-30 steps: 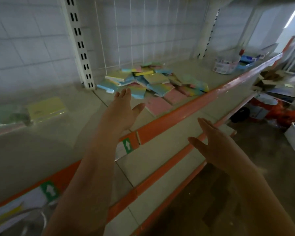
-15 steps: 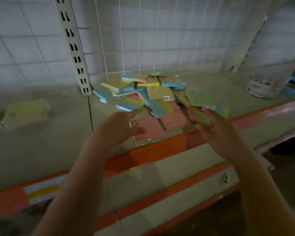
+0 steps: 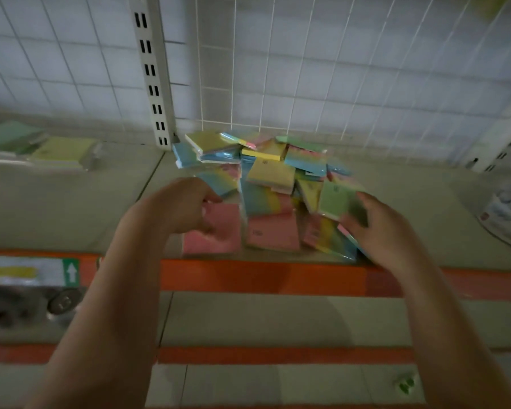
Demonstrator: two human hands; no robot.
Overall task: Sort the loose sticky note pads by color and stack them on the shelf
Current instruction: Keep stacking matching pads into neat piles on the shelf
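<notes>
My left hand (image 3: pixel 180 206) pinches a flat pink wrapped pad (image 3: pixel 216 231) at the front of the loose pile (image 3: pixel 266 175); my right hand (image 3: pixel 378 228) grips a green pad (image 3: pixel 335 199) beside the pile. Light, stiff, probably slick: hold by edges.

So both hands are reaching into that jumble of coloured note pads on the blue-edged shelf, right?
Nearly: the head view shows the shelf's front edge is orange, not blue. The left hand and right hand do reach into the pile of pads.
</notes>
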